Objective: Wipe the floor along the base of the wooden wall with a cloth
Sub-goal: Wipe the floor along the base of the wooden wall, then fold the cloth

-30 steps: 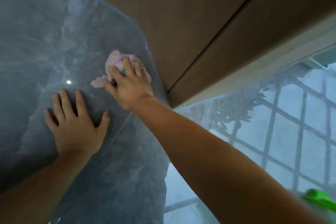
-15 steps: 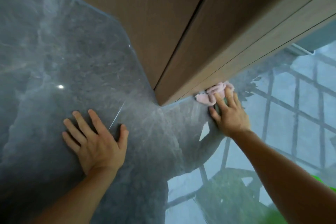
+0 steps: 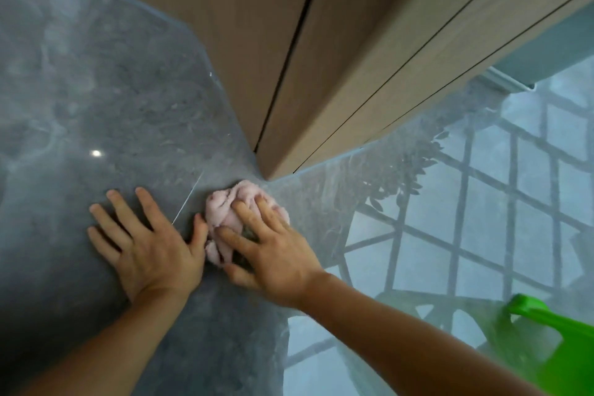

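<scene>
A crumpled pink cloth (image 3: 229, 210) lies on the glossy grey stone floor (image 3: 112, 112), just in front of the outer corner of the wooden wall (image 3: 321, 90). My right hand (image 3: 273, 247) presses down on the cloth, fingers spread over it and partly hiding it. My left hand (image 3: 144, 241) rests flat on the floor right beside the cloth, palm down, fingers apart, thumb nearly touching the cloth.
The wall's base runs away to the upper left and to the upper right from the corner. The floor on the right mirrors a window grid and foliage. A green plastic object (image 3: 559, 341) sits at the lower right edge.
My right hand has dragged the cloth from the wall's right-hand base back to the corner, next to my left hand. The left hand stays planted on the floor.
</scene>
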